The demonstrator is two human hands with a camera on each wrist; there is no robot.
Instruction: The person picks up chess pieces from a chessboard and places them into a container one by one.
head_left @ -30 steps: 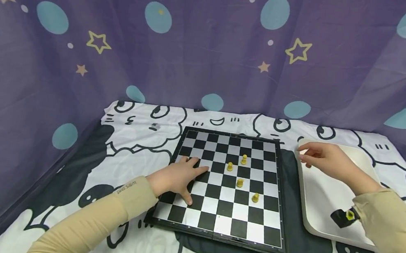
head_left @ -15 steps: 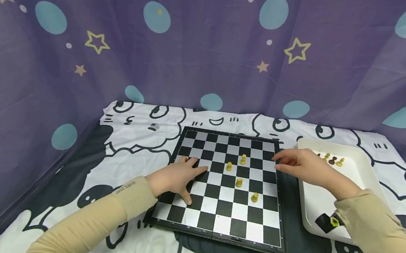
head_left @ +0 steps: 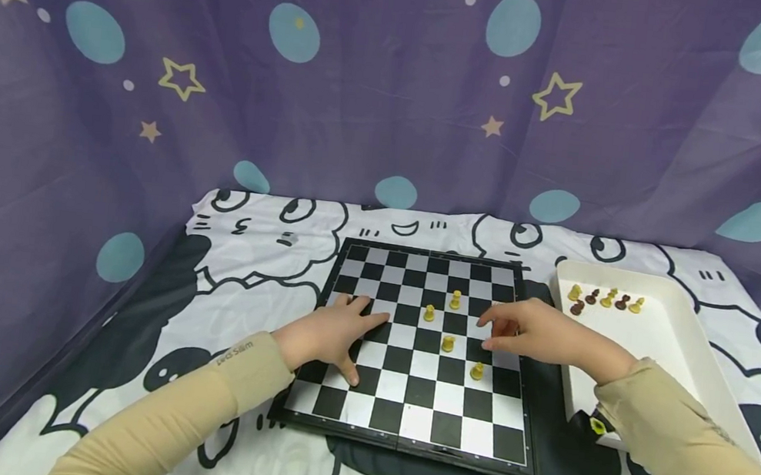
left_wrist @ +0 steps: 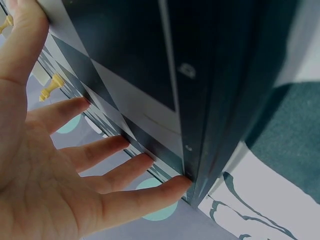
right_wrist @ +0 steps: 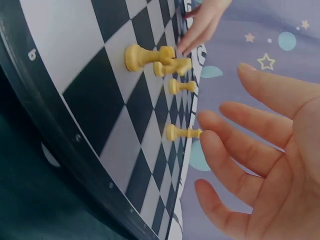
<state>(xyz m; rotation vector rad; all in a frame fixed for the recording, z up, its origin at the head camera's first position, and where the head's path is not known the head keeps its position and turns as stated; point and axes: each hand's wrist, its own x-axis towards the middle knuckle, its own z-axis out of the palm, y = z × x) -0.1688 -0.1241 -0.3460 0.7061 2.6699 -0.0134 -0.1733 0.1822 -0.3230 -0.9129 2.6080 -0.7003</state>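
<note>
A black-and-white chessboard (head_left: pixel 393 386) bears several yellow chess pieces, among them one near the back (head_left: pixel 455 299) and one nearer the front (head_left: pixel 477 371). My left hand (head_left: pixel 335 333) rests on the board's left side with fingers spread, its fingertips touching the squares in the left wrist view. Over the board's right side hovers my right hand (head_left: pixel 534 331), close to the yellow pieces. In the right wrist view its fingers (right_wrist: pixel 225 160) are loosely bent and hold nothing. A yellow chess piece (right_wrist: pixel 145 57) stands on a square in front of them.
To the right of the board lies a white tray (head_left: pixel 668 353). Several yellow and brown chess pieces, such as a brown one (head_left: pixel 622 302), are in its far left part. A patterned cloth (head_left: pixel 255 240) covers the table, and a purple curtain (head_left: pixel 366 112) hangs behind.
My right hand has moved left from above the tray to above the board's right side, uncovering the pieces in the tray. The left hand and the pieces on the board stay put.
</note>
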